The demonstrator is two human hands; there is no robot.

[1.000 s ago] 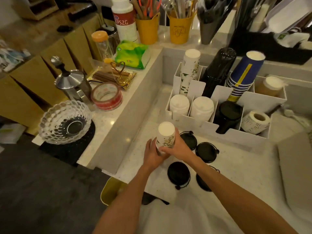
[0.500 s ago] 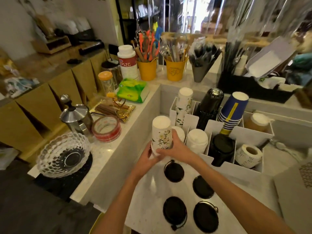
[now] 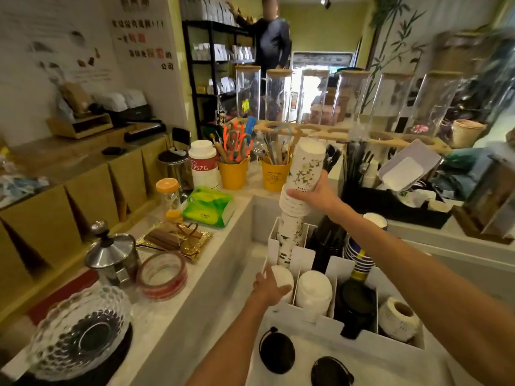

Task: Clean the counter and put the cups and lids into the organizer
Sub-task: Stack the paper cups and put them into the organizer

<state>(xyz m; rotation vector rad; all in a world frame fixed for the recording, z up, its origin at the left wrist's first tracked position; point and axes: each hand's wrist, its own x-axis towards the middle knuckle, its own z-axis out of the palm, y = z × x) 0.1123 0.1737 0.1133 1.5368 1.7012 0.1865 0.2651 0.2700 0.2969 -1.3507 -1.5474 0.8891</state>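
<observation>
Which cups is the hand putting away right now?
Find the white divided organizer on the counter. Above its back-left slot, the right hand holds a stack of white cups. Only these have leafy flower prints; neighbours are black or blue.

lids before organizer | bowl left | jars behind

On the raised ledge to the left sit a clear beaded glass bowl, a steel lidded pot, a roll of red-printed tape and a green tissue pack. Two yellow utensil pots stand behind them, near tall glass jars.
</observation>
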